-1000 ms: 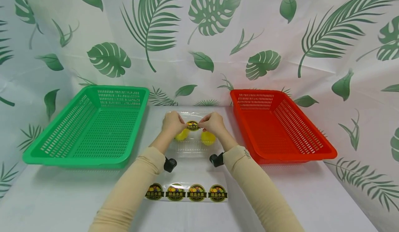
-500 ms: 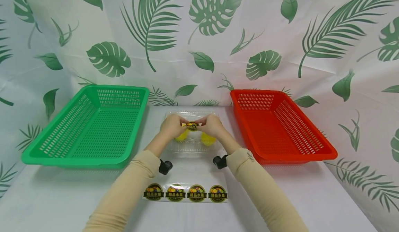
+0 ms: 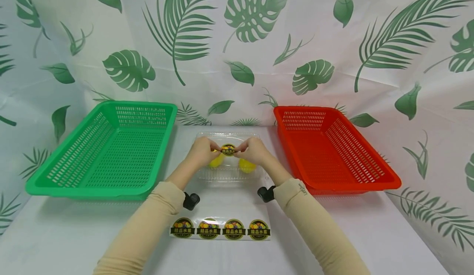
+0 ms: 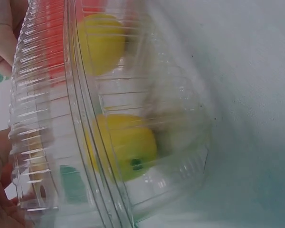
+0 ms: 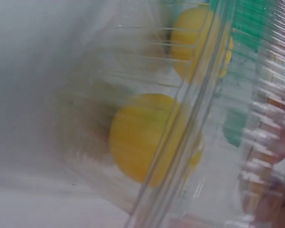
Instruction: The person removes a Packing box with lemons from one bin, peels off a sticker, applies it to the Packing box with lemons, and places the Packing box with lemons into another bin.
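Above the center of the clear plastic container (image 3: 229, 177), one oval label (image 3: 228, 150) is positioned face up between the two hands. The left hand (image 3: 203, 151) pinches the label at its left edge; the right hand (image 3: 253, 150) pinches the opposite edge. Fingers and thumbs of both hands converge toward each other, with the label spanning the gap. Whether the underside of the label touches the lid cannot be determined from these views.

The container rests on the white worktop (image 3: 218, 258), between the two baskets, with its long side facing the person. Its walls are ribbed, and a ridged seam runs along the side, as both wrist views show. Two yellow fruits are visible through the plastic: the left fruit (image 3: 216, 161) and the right fruit (image 3: 247, 165), set apart from each other. The right wrist view is blurred.

Nearer the person, a label sheet (image 3: 222, 209) lies flat on the worktop. Four labels, dark with gold lettering and a fruit motif, form a row along its near edge.

Left of the container stands a green basket (image 3: 100, 191); right of it stands a red basket (image 3: 348, 185). Both have perforated walls. Behind the worktop hangs a white backdrop (image 3: 207, 98) with green leaf prints.
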The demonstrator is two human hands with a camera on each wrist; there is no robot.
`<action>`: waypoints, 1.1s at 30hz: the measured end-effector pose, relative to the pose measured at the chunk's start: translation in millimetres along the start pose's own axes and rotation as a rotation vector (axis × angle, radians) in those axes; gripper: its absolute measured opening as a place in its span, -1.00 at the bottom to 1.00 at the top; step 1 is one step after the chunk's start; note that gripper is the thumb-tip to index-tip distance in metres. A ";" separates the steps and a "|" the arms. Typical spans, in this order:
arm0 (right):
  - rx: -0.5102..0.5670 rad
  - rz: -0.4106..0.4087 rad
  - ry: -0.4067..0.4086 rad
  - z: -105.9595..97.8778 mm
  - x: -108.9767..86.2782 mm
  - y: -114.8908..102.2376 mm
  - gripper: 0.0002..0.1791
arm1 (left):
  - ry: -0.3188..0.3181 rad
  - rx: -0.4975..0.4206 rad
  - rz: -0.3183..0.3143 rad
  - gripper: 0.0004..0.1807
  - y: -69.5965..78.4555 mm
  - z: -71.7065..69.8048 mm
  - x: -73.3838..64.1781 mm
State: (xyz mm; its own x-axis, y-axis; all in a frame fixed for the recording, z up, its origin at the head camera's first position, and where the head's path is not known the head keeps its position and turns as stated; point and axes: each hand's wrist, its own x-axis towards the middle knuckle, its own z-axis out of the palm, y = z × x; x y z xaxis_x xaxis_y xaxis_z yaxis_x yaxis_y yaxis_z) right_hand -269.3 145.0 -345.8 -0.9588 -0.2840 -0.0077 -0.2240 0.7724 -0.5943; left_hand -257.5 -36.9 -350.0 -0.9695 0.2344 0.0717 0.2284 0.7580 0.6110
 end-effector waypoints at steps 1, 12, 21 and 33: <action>0.007 0.003 0.002 0.1 -0.6 0.5 -0.79 | -0.001 -0.009 0.004 -0.85 -0.8 -0.1 -0.5; 0.089 0.022 0.065 1.2 -9.3 7.5 -0.79 | -0.014 -0.118 0.067 -0.85 -10.8 -2.5 -5.3; 0.311 -0.050 0.069 -4.6 -19.1 13.8 -0.72 | 0.109 -0.288 0.064 -0.84 -13.3 -1.2 -10.6; 0.472 -0.064 0.064 -14.2 -36.7 17.9 -0.70 | 0.336 -0.387 0.009 -0.79 -25.1 -6.1 -23.3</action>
State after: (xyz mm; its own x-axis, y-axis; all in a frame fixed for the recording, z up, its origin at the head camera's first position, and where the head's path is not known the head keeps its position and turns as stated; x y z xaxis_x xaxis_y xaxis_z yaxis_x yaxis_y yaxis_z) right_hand -240.6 177.3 -344.8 -0.9577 -0.2758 0.0820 -0.1937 0.4074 -0.8925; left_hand -241.1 -65.1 -362.2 -0.9573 -0.0171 0.2887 0.2487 0.4607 0.8520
